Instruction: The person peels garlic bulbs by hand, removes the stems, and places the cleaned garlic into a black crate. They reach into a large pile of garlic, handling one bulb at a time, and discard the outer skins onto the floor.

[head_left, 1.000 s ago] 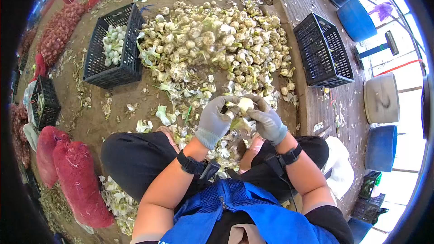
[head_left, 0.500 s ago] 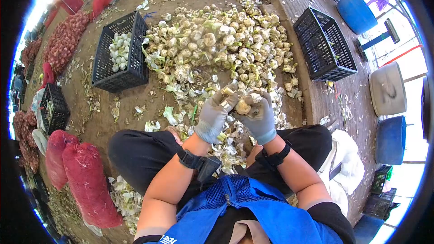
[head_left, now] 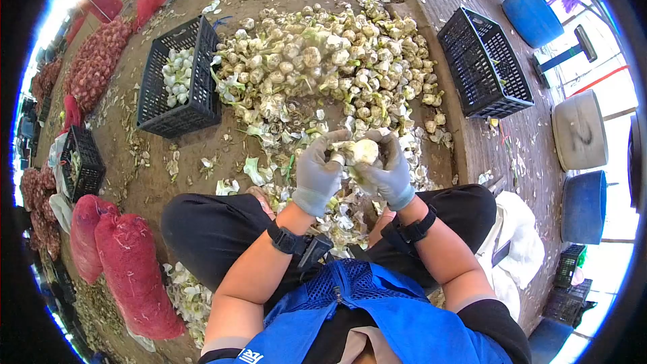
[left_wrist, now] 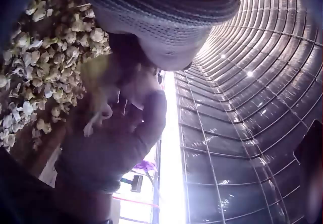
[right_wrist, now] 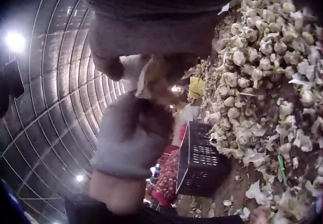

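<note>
Right hand (head_left: 389, 174) grips the bulb (head_left: 366, 152), more of whose pale side shows than a moment ago; left hand (head_left: 317, 175) curls round its stem, both forearms angled inward between the knees.

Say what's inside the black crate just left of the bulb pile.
The black crate holds a heap of whitish bulbs; whatever lies beneath them is covered from view.

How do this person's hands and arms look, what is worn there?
The left hand and right hand wear grey gloves with knit cuffs. Black straps circle both wrists, with a boxy device on the left. The black sleeves are short.
</note>
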Demonstrator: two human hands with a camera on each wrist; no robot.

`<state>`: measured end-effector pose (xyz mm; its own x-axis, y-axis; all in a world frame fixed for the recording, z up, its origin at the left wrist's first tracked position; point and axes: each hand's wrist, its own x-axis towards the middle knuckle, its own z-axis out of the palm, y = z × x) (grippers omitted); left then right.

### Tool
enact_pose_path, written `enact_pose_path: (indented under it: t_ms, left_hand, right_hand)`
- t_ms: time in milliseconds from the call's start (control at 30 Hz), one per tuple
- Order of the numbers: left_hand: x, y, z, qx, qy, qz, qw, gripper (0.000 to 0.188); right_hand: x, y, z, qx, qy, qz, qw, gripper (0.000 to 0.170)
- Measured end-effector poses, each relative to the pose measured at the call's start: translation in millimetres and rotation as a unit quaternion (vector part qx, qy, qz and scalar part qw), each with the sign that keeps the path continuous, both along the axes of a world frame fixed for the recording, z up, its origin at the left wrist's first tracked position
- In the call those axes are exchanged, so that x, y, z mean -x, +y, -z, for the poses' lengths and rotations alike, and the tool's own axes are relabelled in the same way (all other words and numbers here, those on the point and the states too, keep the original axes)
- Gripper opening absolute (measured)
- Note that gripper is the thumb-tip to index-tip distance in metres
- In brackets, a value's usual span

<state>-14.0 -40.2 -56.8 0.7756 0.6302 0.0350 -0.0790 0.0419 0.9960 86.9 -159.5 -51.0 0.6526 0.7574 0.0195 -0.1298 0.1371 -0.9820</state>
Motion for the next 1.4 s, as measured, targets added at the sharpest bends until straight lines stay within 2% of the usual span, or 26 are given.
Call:
enact_pose_path:
  t_ms: [100,133,167,200,233,300,333,400,433,500,567,600,667,700,767,800,833,933,967,1033,1067,1200,1267,1300,1367,1400]
  left_hand:
    - [1.7,-0.2,0.9,0.053,0.007,-0.005,0.999,0.034]
    - [4.1,-1.5,1.4,-0.018,-0.004,0.018,1.0,0.035]
    - [6.0,-3.3,1.8,-0.089,-0.015,0.041,0.995,0.035]
    - [7.1,-6.2,0.7,-0.209,-0.015,0.039,0.977,0.034]
    - [6.8,-7.5,-1.6,-0.208,-0.016,0.041,0.977,0.034]
    - [6.1,-9.6,-10.4,-0.342,-0.021,0.105,0.934,0.031]
    - [6.0,-9.6,-9.0,-0.341,-0.021,0.106,0.934,0.031]
    - [6.1,-5.3,-4.8,0.019,-0.008,0.149,0.989,0.03]
    - [5.0,-1.8,-4.0,0.201,-0.002,0.164,0.966,0.029]
    - [1.6,11.6,-1.6,0.142,0.017,0.125,0.982,0.029]
    - [4.2,28.8,10.7,-0.099,0.103,0.017,0.99,0.024]
    - [5.9,35.0,12.3,-0.099,0.105,0.017,0.989,0.024]
    - [6.2,44.8,12.1,-0.319,0.321,-0.012,0.892,0.018]
    - [5.2,48.2,15.0,-0.32,0.32,-0.011,0.892,0.018]
    - [1.3,50.7,21.3,-0.373,0.599,0.175,0.687,0.031]
    - [13.9,35.5,21.4,-0.494,0.569,0.131,0.644,0.046]
    - [14.0,30.8,19.8,-0.494,0.569,0.132,0.644,0.046]
    - [9.2,24.2,7.8,-0.369,0.214,0.151,0.892,0.066]
    - [6.3,20.3,4.7,-0.37,0.214,0.155,0.891,0.066]
    - [0.9,9.5,-1.3,-0.285,0.07,0.231,0.928,0.056]
    - [0.7,3.0,-16.0,-0.315,0.031,0.216,0.924,0.042]
    - [0.4,-6.0,-3.4,-0.356,0.039,0.138,0.923,0.037]
    - [2.6,-6.6,-1.4,-0.157,0.061,0.071,0.983,0.026]
    - [1.9,-5.6,1.6,-0.157,0.062,0.071,0.983,0.026]
    - [-0.1,-1.4,11.6,0.097,-0.007,0.05,0.994,0.018]
    - [0.5,1.9,15.0,0.102,0.011,0.046,0.994,0.018]
  right_hand:
    - [-9.6,-4.4,-0.2,0.069,0.114,-0.048,0.99,0.038]
    - [-20.2,-5.9,30.6,0.066,-0.086,-0.054,0.993,0.029]
    - [-18.9,-2.8,27.9,0.067,-0.085,-0.053,0.993,0.029]
    - [-14.6,2.5,23.1,0.046,0.039,-0.018,0.998,0.031]
    - [-12.7,5.1,20.6,0.024,0.163,0.018,0.986,0.035]
    - [-16.2,4.0,18.2,0.044,0.068,0.013,0.997,0.042]
    - [-16.2,1.8,14.3,0.082,0.066,-0.004,0.994,0.042]
    - [-16.9,1.6,13.9,0.107,0.123,-0.035,0.986,0.044]
    - [-17.7,-1.6,9.2,0.108,0.123,-0.033,0.986,0.044]
    - [-17.7,-6.9,-12.3,0.081,0.173,-0.135,0.972,0.045]
    - [-17.0,-7.5,-5.2,0.061,0.186,-0.182,0.964,0.049]
    - [-13.5,-5.8,-4.6,0.045,0.15,-0.192,0.969,0.052]
    - [-9.6,-3.3,2.8,0.005,0.146,-0.206,0.967,0.057]
    - [-13.2,-6.6,5.2,0.004,0.146,-0.205,0.968,0.057]
    - [-22.4,-14.2,5.0,0.02,0.118,-0.25,0.961,0.057]
    - [-23.4,-14.9,0.5,0.028,0.179,-0.233,0.955,0.056]
    - [-23.4,-11.9,3.9,0.028,0.179,-0.232,0.956,0.056]
    - [-22.0,-3.1,30.4,0.118,0.137,-0.003,0.984,0.041]
    - [-21.4,-2.9,31.2,0.118,0.138,0.0,0.983,0.041]
    - [-20.7,-0.8,31.8,0.184,-0.05,0.088,0.978,0.037]
    - [-23.4,3.8,38.0,0.183,0.024,0.089,0.979,0.036]
    - [-20.3,3.9,43.9,0.126,-0.042,0.111,0.985,0.035]
    - [-22.1,4.8,40.4,0.075,0.055,0.108,0.99,0.036]
    - [-21.4,4.3,33.2,0.076,0.055,0.108,0.99,0.036]
    - [-19.6,2.7,13.4,0.084,0.146,0.098,0.981,0.037]
    - [-20.7,2.3,10.1,0.084,0.146,0.097,0.981,0.037]
